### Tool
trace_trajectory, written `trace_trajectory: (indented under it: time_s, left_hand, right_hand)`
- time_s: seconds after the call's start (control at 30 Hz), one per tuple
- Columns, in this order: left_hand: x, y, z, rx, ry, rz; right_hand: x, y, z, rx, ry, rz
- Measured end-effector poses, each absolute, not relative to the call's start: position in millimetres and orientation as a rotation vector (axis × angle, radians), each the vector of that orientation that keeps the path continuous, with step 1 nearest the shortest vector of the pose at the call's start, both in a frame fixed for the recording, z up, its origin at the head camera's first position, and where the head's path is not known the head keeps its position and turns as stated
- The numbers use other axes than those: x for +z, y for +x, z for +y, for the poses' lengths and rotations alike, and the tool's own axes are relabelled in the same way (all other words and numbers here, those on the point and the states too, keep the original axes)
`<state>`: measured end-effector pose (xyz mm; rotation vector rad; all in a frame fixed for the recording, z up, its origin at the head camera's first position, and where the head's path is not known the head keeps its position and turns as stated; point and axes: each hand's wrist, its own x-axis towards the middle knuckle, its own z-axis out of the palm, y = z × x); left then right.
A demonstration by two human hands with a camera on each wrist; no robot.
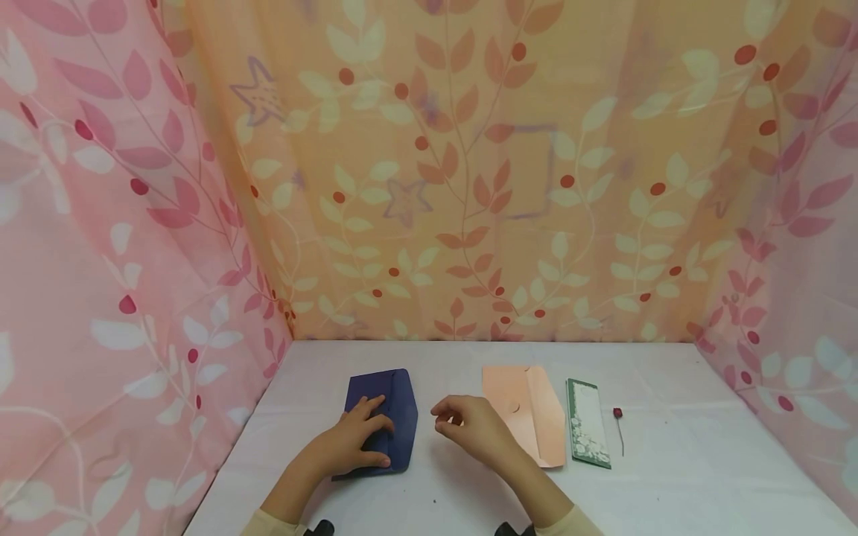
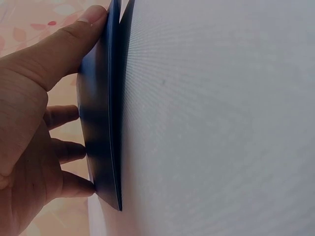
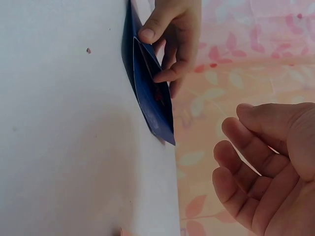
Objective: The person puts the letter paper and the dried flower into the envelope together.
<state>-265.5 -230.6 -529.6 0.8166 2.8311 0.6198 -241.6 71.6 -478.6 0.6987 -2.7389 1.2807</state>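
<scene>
A navy blue envelope (image 1: 404,417) lies on the white table with its flap spread to the right. My left hand (image 1: 348,443) rests on it, thumb and fingertips pressing its upper face. In the left wrist view, the thumb and several fingertips touch the same side of the envelope (image 2: 98,132). From the right wrist view the mouth of the envelope (image 3: 147,105) gapes, and a small red thing (image 3: 158,95) shows inside. My right hand (image 1: 472,428) hovers between the navy and peach envelopes, fingers loosely curled, holding nothing.
Right of the right hand lies a peach envelope (image 1: 550,417), its flap also spread. Beside it is a white card with a green floral border (image 1: 590,417), then a small red dried rose (image 1: 618,413) on a thin stem. Patterned curtains (image 1: 462,186) enclose the table.
</scene>
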Motion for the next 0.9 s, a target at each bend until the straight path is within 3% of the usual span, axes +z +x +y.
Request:
trace_trajectory:
  time_s: [0.9]
  left_hand:
    - [-525, -261, -230, 0.595, 0.849, 2.829]
  right_hand:
    - [-485, -221, 119, 1.171, 0.668, -2.694]
